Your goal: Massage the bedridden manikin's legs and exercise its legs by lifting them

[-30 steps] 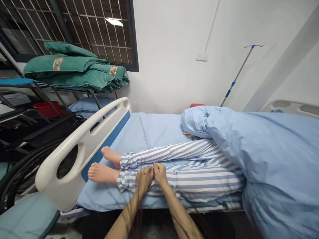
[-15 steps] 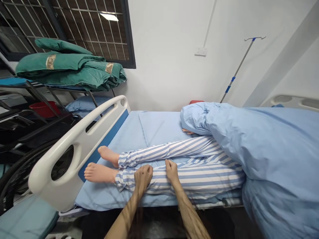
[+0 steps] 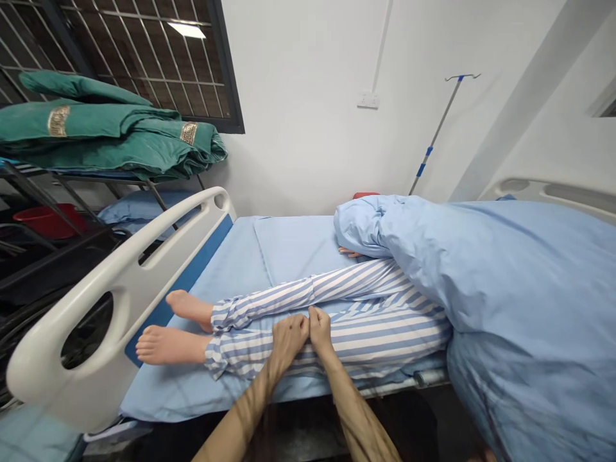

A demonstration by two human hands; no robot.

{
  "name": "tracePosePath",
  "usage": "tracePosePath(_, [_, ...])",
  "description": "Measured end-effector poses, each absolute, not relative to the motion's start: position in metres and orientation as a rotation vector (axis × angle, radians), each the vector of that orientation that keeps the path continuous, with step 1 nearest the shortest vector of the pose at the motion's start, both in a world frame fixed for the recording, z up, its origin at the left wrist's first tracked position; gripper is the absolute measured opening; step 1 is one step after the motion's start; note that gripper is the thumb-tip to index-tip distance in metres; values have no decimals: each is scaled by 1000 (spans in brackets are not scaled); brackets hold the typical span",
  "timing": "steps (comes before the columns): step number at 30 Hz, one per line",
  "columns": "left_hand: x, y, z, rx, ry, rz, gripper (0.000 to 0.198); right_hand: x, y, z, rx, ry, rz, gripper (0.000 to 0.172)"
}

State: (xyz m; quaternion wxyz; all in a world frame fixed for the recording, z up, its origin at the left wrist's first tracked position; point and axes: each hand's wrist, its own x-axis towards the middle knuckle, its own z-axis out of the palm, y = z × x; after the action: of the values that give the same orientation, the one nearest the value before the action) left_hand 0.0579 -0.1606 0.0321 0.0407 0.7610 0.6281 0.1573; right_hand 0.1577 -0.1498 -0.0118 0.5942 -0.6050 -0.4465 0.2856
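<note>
My left hand [image 3: 290, 337] is curled into a fist on top of the near leg of a figure lying on the bed. Beside it, almost touching, my right hand [image 3: 320, 328] is also a fist, thumb side up. No object shows in either one. Blue-and-white striped trousers [image 3: 385, 333] cover both legs, and the near bare foot [image 3: 171, 345] looks smooth like a manikin's. The far foot [image 3: 190, 308] lies behind it. A light-blue quilt [image 3: 505, 269] hides the upper body; a few fingers [image 3: 349, 251] stick out below its folded edge.
The bed's white footboard [image 3: 120, 276] rises at the left, near a wheelchair [image 3: 43, 269] and a rack with folded green quilts [image 3: 110, 138]. An IV pole [image 3: 437, 131] stands behind the bed. Light-blue sheet [image 3: 293, 237] shows beyond the legs.
My hands have come together on the near leg: they were apart along it, and now the fists sit side by side. The view has shifted slightly to the right.
</note>
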Motion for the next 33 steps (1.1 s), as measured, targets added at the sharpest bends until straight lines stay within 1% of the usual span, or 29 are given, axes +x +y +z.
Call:
tracePosePath(3, [65,-164,17,2346,1823,330,36,157,-148,-14,-1436,-1008,661,54])
tracePosePath(5, [65,-165,13,2329,1824,297,36,155,-148,-14,-1447,-1015,653,54])
tracePosePath(8, [65,-165,14,2323,1833,287,36,154,-150,-6,-1457,-1020,647,52])
tracePosePath(13, [67,-164,16,2305,1907,303,34,179,-158,26,-1349,-1141,708,51])
tracePosePath(16, [68,-164,12,2319,1928,340,34,205,-166,36,-1311,-1182,646,49])
tracePosePath(22, [67,-162,1,2359,1957,425,34,228,-177,6,-1499,-1354,479,45])
tracePosePath(26, [66,-163,1,2355,1973,426,32,227,-175,-3,-1525,-1299,463,46])
tracePosePath(29, [66,-162,9,2312,1987,403,32,229,-174,0,-1484,-1263,504,49])
tracePosePath(33, [82,-163,31,2333,1918,432,32,233,-174,1,-1433,-1162,523,53])
